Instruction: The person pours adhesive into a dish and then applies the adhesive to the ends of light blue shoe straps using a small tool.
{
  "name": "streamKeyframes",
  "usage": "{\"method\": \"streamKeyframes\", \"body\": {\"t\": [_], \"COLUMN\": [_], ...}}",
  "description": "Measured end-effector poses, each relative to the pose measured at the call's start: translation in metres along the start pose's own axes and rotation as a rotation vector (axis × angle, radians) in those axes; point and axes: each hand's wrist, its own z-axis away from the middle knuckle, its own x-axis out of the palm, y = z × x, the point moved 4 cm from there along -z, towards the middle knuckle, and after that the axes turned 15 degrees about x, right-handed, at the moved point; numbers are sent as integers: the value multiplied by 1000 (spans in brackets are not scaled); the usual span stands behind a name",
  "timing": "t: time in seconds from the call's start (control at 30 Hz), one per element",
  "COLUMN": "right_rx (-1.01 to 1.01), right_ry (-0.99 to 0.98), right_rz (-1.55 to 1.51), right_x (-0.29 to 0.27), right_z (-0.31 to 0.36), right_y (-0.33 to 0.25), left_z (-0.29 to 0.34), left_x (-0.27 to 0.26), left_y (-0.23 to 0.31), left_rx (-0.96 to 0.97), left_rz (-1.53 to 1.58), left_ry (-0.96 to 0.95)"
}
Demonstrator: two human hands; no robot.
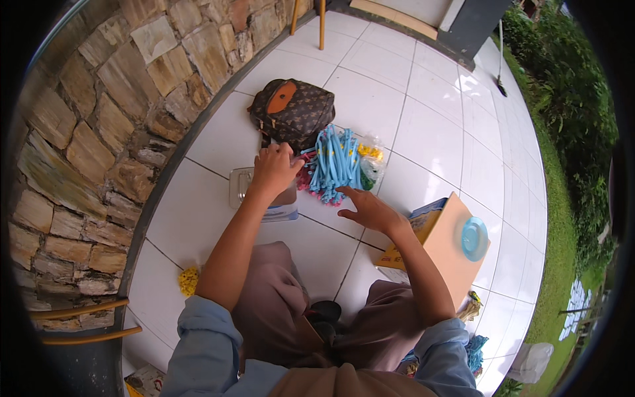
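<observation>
A pile of light-blue, stick-like pieces (336, 159) with pink tips and small yellow spots lies on the white tiles in front of me. At its left side my left hand (274, 171) has its fingers curled next to some dark pink bits (303, 177); what lies between the fingertips is too small to name. My right hand (372, 210) hovers by the near right edge of the pile, thumb and forefinger apart, with nothing visible in it. Partly hidden under my left hand and forearm is a clear plastic container (239, 185), with a blue-and-white pack (283, 213) beside it.
Behind the pile stands a brown patterned backpack (294, 109). A clear bag with yellow pieces (372, 155) sits right of the pile. A cardboard box (440, 245) bearing a blue dish (473, 239) is at my right. Yellow pieces (188, 281) lie left, near the stone wall (92, 152).
</observation>
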Motion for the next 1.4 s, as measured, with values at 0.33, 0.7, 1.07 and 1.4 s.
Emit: {"method": "streamKeyframes", "body": {"t": [0.33, 0.7, 1.07, 1.4], "right_rx": [332, 652, 558, 573], "right_ry": [904, 940, 929, 1037], "right_rz": [-599, -1298, -1338, -1347], "right_x": [-87, 66, 64, 66], "right_z": [267, 295, 274, 275], "right_y": [179, 323, 297, 314], "left_z": [-25, -8, 14, -19], "left_x": [61, 188, 193, 201], "left_y": [263, 332, 338, 377], "left_rx": [613, 576, 469, 440], "left_rz": [860, 503, 1320, 1243], "left_ry": [-512, -729, -731, -839]}}
